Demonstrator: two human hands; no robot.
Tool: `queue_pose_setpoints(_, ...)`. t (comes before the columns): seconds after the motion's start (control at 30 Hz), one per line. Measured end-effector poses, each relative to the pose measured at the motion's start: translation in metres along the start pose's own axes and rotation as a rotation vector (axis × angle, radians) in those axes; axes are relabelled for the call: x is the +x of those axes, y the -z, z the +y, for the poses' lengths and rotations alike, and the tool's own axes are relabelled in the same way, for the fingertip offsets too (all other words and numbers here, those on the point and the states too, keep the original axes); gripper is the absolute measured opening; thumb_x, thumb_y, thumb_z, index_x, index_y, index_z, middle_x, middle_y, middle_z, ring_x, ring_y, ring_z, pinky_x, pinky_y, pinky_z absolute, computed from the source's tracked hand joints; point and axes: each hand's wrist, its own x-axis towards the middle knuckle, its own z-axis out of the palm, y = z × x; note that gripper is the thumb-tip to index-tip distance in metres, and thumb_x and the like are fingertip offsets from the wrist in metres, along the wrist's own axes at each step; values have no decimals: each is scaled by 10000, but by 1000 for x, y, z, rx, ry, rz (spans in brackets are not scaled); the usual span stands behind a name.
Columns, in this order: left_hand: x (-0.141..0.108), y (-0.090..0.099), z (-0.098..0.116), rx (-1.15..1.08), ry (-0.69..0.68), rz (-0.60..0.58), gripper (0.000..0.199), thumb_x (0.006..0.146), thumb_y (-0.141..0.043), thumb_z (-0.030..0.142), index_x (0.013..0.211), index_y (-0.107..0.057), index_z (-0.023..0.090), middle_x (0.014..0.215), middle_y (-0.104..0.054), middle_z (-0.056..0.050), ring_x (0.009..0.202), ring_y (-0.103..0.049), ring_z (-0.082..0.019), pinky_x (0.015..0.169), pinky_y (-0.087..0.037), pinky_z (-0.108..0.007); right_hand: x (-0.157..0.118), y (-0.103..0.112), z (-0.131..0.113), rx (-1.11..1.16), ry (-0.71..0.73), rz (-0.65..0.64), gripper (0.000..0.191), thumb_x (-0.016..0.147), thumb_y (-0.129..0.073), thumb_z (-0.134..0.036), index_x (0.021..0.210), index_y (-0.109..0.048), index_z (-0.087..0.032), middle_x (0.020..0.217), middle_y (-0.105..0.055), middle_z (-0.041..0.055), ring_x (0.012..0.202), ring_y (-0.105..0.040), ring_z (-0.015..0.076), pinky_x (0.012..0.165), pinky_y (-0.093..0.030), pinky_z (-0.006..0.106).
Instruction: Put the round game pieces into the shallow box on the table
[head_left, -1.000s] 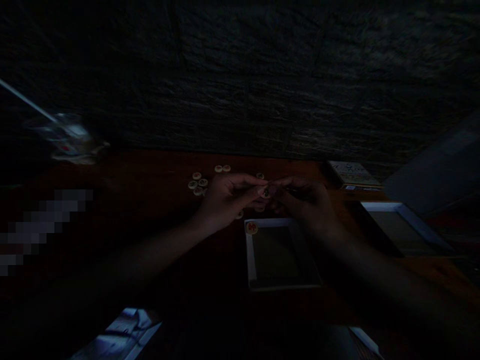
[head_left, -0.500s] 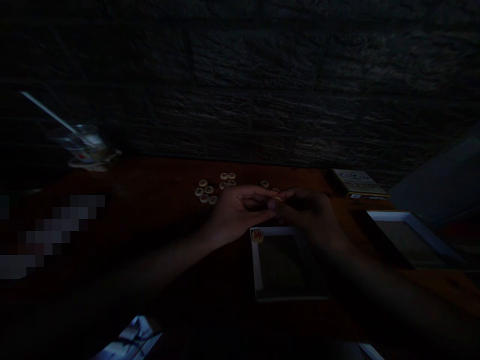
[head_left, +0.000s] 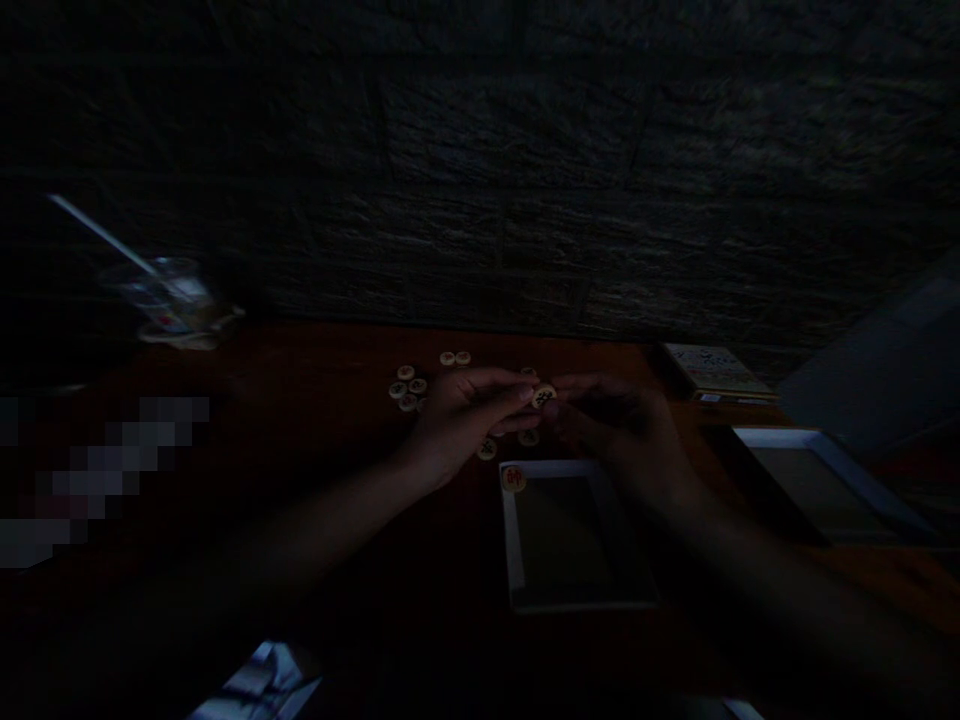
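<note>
Between the fingertips of both hands is a round xiangqi piece [head_left: 544, 398] with a black character facing me. My left hand [head_left: 457, 425] is closed on its left edge, thumb uppermost. From the other side, my right hand [head_left: 634, 430] pinches the same piece. Just below the hands lies a shallow open box [head_left: 511, 545], with a red-character xiangqi piece [head_left: 514, 479] in its upper left corner. Loose pieces lie around my left hand, among them a black-character piece [head_left: 487, 449] under the fingers. A further group of pieces [head_left: 397, 390] lies left of it, partly covered.
A second open tray [head_left: 780, 434] is on the right, with a printed flat box [head_left: 716, 370] behind it. A plastic cup [head_left: 176, 295] with a straw stands at the back left. The stone wall [head_left: 465, 200] borders the dark wooden table [head_left: 315, 350].
The held piece has turned its black-character face into view. My left hand has shifted slightly left, uncovering pieces below its fingers. The whole view has tilted up a little.
</note>
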Motion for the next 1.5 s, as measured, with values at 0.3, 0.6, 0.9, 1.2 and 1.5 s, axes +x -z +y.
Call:
queue_pose_setpoints(0.3,2,3,0,-18,40,-26,300,723,-918,239,989,-807,154,1027,-817,-87,910,-783,-199,878,-628,-353,-4,3,1,-253,195,9,247,778,-887,-299,1003,-822,-219,922,-808,44,751,-760,158,649,-606,234)
queue_pose_setpoints(0.6,1,1,4,-75,145,-119,293,737,-909,225,992,-797,135,985,-804,-78,857,-771,-180,836,-635,-337,-6,5,-2,-512,394,-13,213,842,-815,-222,1052,-785,-210,882,-717,29,723,-686,140,624,-557,244)
queue_pose_setpoints(0.9,0,3,6,-91,224,-217,290,793,-874,287,1005,-803,103,885,-794,-97,797,-755,-170,748,-625,-284,-8,5,-7,-558,516,-68,296,875,-805,-286,1169,-787,-252,951,-718,49,768,-678,159,651,-561,270)
queue_pose_setpoints(1.2,0,4,6,-88,225,-249,258,816,-857,276,989,-794,95,916,-798,-96,826,-761,-168,776,-617,-274,-7,10,-3,-634,549,-106,345,912,-770,-317,1249,-758,-246,1069,-744,78,895,-706,193,724,-578,299)
queue_pose_setpoints(1.5,-1,4,5,-72,247,-277,236,825,-855,287,966,-793,109,927,-807,-103,793,-758,-162,778,-608,-281,-7,10,-5,-605,534,-164,365,915,-767,-297,1277,-747,-253,1079,-769,72,889,-726,191,773,-583,307)
